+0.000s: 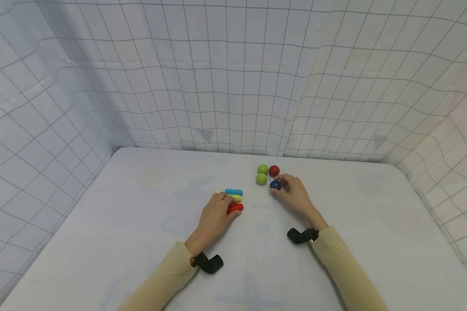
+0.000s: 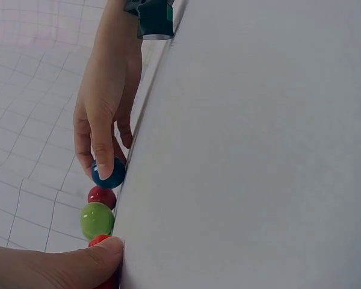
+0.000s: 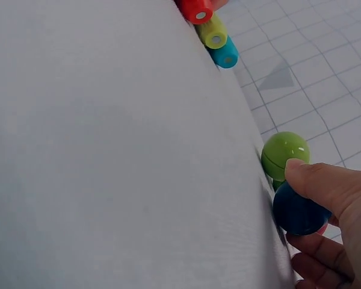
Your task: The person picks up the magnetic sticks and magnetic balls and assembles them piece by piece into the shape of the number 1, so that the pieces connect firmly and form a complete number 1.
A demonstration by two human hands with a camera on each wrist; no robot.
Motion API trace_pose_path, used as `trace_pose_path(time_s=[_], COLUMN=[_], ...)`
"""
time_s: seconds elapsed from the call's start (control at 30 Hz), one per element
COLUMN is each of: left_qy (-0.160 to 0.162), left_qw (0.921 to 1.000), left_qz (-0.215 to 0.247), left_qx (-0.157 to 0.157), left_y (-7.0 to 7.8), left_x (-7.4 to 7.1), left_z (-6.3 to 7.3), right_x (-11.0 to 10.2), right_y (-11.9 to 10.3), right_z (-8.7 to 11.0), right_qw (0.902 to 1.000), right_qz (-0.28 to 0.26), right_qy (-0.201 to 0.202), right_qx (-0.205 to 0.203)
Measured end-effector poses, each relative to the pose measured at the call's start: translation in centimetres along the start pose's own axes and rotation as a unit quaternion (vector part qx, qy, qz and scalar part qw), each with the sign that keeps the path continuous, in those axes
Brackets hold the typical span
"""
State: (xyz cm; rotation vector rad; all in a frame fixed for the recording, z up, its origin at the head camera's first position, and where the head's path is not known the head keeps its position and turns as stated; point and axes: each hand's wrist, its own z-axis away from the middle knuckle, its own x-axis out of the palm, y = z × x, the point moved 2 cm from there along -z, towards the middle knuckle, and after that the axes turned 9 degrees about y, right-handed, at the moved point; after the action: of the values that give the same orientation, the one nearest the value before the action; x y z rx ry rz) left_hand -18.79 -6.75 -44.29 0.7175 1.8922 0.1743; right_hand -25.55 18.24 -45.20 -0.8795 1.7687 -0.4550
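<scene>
In the head view my left hand (image 1: 214, 218) grips a short red rod (image 1: 235, 207) between thumb and fingers, low over the white table. Just beyond it lie a yellow rod (image 1: 238, 198) and a blue rod (image 1: 233, 191), side by side. Their ends carry silvery discs, seen in the right wrist view on the yellow rod (image 3: 215, 33). My right hand (image 1: 295, 198) pinches a dark blue ball (image 1: 275, 185) between thumb and fingers. Close past that ball are a dark red ball (image 1: 274, 170) and two glossy green balls (image 1: 261, 179), grouped together.
The white table (image 1: 148, 224) runs back to a white grid-patterned curtain (image 1: 225, 86), which also hangs at both sides. A black camera mount (image 1: 210, 263) is strapped on my left wrist, and another black mount (image 1: 301, 236) on my right.
</scene>
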Motion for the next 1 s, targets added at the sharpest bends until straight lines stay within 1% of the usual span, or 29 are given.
trace_pose_path(time_s=[0.27, 0.33, 0.57, 0.67, 0.8, 0.9, 1.0], left_qy=[-0.005, 0.0, 0.041, 0.043, 0.036, 0.035, 0.038], left_qw=[0.9995, 0.9993, 0.9974, 0.9968, 0.9959, 0.9953, 0.9954], left_qz=[0.03, 0.038, 0.058, 0.067, 0.082, 0.088, 0.087], left_qx=[-0.008, -0.008, 0.007, 0.001, -0.014, -0.017, -0.013], left_y=[0.2, 0.2, -0.3, -0.4, -0.4, -0.3, -0.2], left_x=[0.1, 0.1, 0.6, 0.8, 0.9, 1.0, 1.1], left_z=[0.0, 0.0, 0.1, 0.2, 0.2, 0.2, 0.3], right_x=[-0.1, -0.1, -0.2, -0.2, -0.3, -0.3, -0.3], right_y=[0.1, 0.2, 0.4, 0.4, 0.4, 0.4, 0.5], right_z=[0.4, 0.5, 0.5, 0.5, 0.4, 0.4, 0.5], right_qw=[0.9998, 0.9998, 0.9994, 0.9992, 0.9989, 0.9989, 0.9989], right_qz=[-0.02, -0.021, -0.032, -0.038, -0.043, -0.043, -0.044], right_qy=[0.005, 0.004, -0.007, -0.011, -0.015, -0.017, -0.017], right_qx=[-0.002, 0.001, 0.013, 0.011, 0.007, 0.006, -0.001])
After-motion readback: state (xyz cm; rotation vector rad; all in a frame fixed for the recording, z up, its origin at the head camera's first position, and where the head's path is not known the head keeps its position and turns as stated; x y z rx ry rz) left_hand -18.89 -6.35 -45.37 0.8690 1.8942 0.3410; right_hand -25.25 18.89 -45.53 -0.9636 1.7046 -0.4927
